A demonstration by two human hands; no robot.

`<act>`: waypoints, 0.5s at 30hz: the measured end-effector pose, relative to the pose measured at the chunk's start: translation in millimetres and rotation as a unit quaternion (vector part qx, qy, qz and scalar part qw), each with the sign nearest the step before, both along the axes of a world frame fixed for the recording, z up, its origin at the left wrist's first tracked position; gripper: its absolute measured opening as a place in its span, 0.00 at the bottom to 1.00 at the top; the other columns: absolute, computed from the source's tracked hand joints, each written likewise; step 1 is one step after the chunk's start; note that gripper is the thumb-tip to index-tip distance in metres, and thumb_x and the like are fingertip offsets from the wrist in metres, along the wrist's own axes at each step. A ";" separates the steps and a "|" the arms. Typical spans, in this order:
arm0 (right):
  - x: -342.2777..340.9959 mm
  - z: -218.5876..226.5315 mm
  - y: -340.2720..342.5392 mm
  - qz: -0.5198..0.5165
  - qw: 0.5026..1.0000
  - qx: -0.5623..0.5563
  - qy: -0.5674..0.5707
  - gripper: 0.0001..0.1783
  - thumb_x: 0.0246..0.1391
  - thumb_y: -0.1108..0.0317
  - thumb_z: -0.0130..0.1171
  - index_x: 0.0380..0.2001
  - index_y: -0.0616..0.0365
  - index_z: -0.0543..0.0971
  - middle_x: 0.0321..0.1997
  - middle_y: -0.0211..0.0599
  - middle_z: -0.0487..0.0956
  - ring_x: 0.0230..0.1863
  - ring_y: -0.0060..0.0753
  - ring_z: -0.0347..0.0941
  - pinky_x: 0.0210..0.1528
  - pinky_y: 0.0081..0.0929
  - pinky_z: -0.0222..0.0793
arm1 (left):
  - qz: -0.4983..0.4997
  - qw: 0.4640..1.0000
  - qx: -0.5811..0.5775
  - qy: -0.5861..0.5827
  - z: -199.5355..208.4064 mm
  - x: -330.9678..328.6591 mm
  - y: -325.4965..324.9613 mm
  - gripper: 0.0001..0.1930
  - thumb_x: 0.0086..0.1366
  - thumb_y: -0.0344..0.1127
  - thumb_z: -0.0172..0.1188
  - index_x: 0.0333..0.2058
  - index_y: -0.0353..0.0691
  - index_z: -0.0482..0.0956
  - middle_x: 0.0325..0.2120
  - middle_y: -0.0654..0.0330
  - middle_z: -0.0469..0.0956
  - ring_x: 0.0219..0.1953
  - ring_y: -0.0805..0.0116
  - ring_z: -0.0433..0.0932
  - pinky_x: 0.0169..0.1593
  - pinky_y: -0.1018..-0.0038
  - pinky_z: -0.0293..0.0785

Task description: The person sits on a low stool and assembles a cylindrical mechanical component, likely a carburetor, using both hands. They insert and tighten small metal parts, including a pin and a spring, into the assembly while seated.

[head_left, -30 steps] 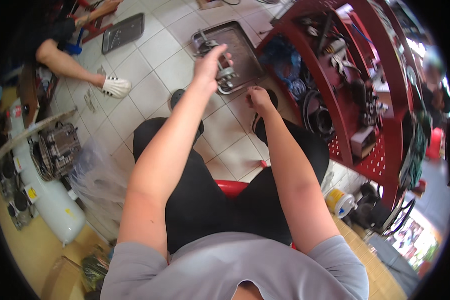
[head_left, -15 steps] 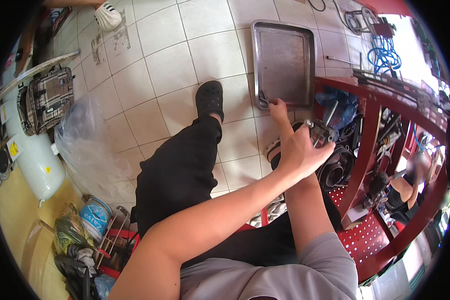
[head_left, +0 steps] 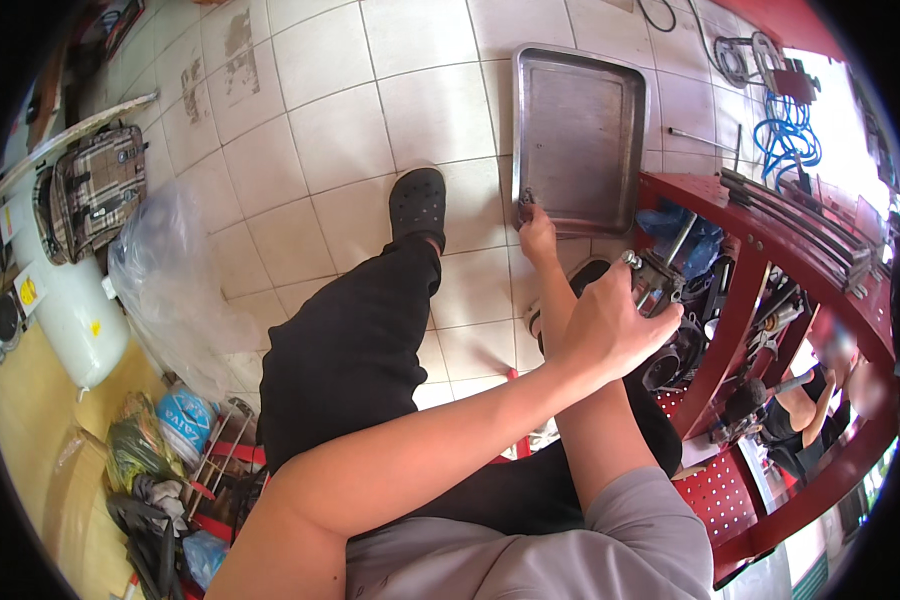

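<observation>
My left hand (head_left: 615,328) is closed round a metal machine part (head_left: 656,285) with a bright fitting on top; much of it is hidden behind the fingers, so I cannot tell its kind. The right arm passes beneath the left forearm. At the near left corner of a shallow metal tray (head_left: 580,140) on the floor, my right hand (head_left: 538,235) has its fingers pinched on a small dark metal piece (head_left: 527,198). Details of that piece are too small to make out.
Right of me stands a red metal rack (head_left: 745,320) with dark parts and a blue plastic bag (head_left: 705,245). Coiled blue hose (head_left: 788,140) lies beyond. A white tank (head_left: 75,330) and clear plastic sheet (head_left: 175,280) are at left. Another person (head_left: 805,410) sits far right.
My right hand has shifted left onto the small dark piece at the tray's corner. The left hand still holds the machine part. The whole view has shifted slightly.
</observation>
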State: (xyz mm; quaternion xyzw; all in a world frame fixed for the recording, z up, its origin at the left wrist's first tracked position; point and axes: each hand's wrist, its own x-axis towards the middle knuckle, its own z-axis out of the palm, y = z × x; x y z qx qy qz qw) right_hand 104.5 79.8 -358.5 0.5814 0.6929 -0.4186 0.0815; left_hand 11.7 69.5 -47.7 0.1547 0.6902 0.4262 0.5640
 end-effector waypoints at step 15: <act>10.1 288.9 36.4 -0.269 0.807 -0.260 0.458 0.35 0.66 0.39 0.31 0.53 0.59 0.71 0.49 0.37 0.76 0.51 0.30 0.70 0.58 0.28 0.60 | 0.086 0.966 0.189 -0.153 -25.3 -1.2 -21.6 0.06 0.57 0.32 0.52 0.29 0.36 0.75 0.24 0.66 0.74 0.27 0.78 0.71 0.34 0.77 0.67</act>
